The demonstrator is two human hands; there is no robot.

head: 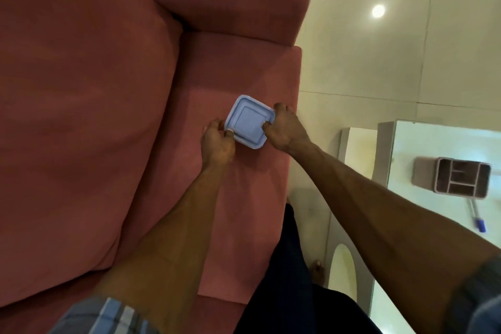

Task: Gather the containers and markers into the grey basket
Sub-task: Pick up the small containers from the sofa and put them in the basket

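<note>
Small square blue container [249, 122] with its lid on, left hand [217, 141] and right hand [284, 130] clamped on its sides, red sofa [108, 89] under them, white surface [433, 144] off past the right hand

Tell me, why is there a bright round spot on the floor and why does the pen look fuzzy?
Head view: the bright spot looks like a lamp's glare on the shiny floor; the pen and organiser sit near the wide-angle edge, blurred; the blue container looks sharper.

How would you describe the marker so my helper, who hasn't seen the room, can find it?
Look at the white table right of the red sofa. A grey divided basket sits on it. The marker lies just beside the basket, slim with a blue cap, the only pen there.
</note>
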